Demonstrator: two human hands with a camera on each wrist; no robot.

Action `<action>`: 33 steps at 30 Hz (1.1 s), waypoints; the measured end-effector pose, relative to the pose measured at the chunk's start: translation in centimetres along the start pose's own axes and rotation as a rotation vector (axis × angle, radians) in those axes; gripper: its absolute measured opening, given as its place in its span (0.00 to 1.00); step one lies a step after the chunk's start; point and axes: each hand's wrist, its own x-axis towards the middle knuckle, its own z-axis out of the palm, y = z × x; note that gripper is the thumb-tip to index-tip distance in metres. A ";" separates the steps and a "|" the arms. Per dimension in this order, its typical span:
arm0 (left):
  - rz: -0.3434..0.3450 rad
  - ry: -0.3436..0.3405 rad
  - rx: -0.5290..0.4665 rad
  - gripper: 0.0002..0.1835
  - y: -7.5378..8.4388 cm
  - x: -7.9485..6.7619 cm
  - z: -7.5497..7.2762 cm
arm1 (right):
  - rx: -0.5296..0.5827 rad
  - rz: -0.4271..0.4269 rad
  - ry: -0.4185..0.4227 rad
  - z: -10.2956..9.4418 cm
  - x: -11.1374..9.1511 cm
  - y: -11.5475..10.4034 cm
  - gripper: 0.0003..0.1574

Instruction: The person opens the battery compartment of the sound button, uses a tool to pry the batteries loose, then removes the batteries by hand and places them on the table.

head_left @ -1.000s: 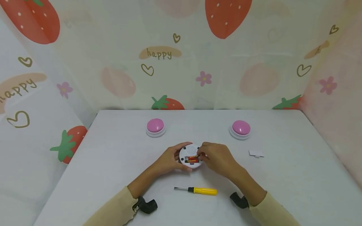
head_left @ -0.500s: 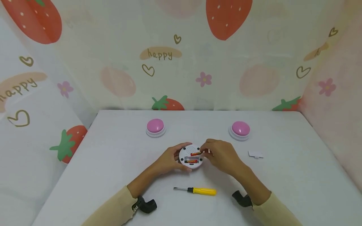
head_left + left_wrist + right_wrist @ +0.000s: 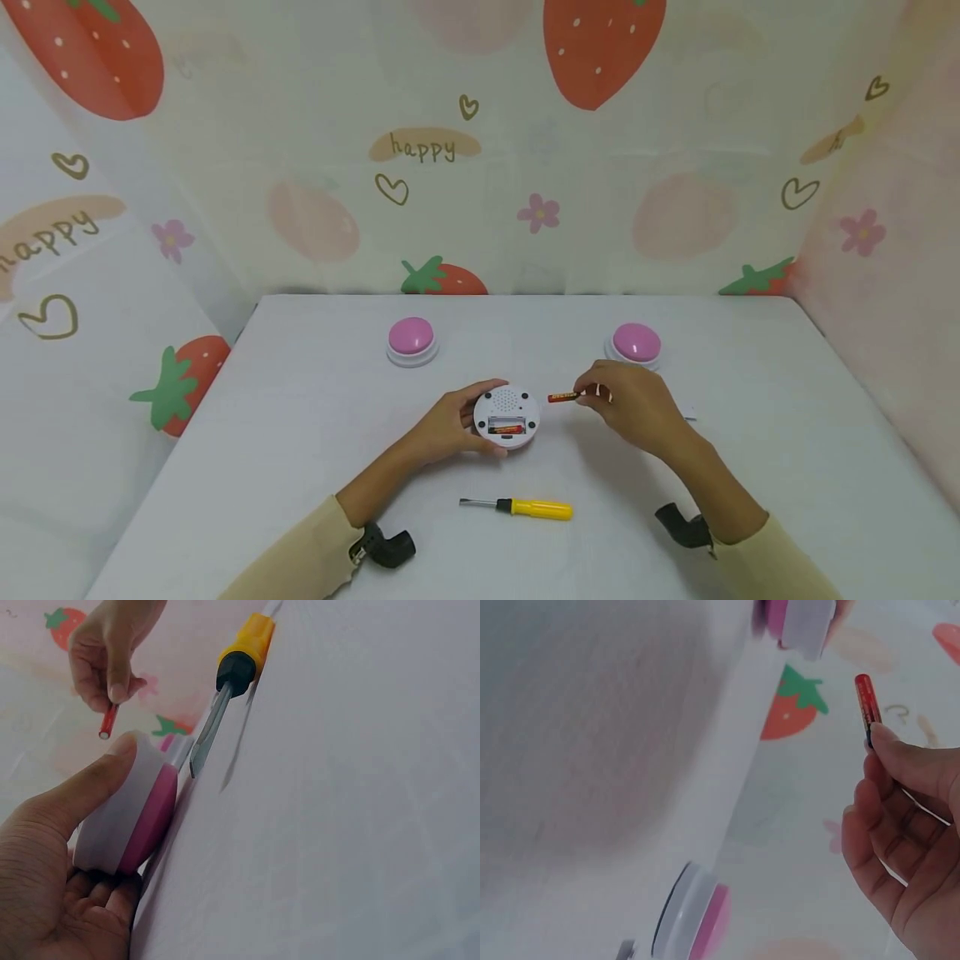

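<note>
My left hand grips a round push-button light or buzzer, white with a pink side, turned over so its underside faces up. A battery compartment on that underside lies uncovered, and one red battery sits in its lower slot. In the left wrist view, the thumb presses the white base while fingers curl beneath the pink side. To the right of the device, my right hand pinches a second red battery by one end between thumb and forefinger. The right wrist view shows that battery held up above the tabletop.
Two more pink-topped buttons stand farther back, one left and one right. A yellow-handled screwdriver lies in front of the device. A white cover lies mostly hidden behind my right hand. Printed cloth walls bound the white table.
My right hand has lifted one battery out of the compartment and carried it right, away from the device. My left hand keeps its grip in nearly the same spot.
</note>
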 end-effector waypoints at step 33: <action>0.010 -0.016 -0.043 0.52 -0.2 -0.1 -0.1 | 0.047 0.161 -0.002 -0.9 -0.4 7.9 0.08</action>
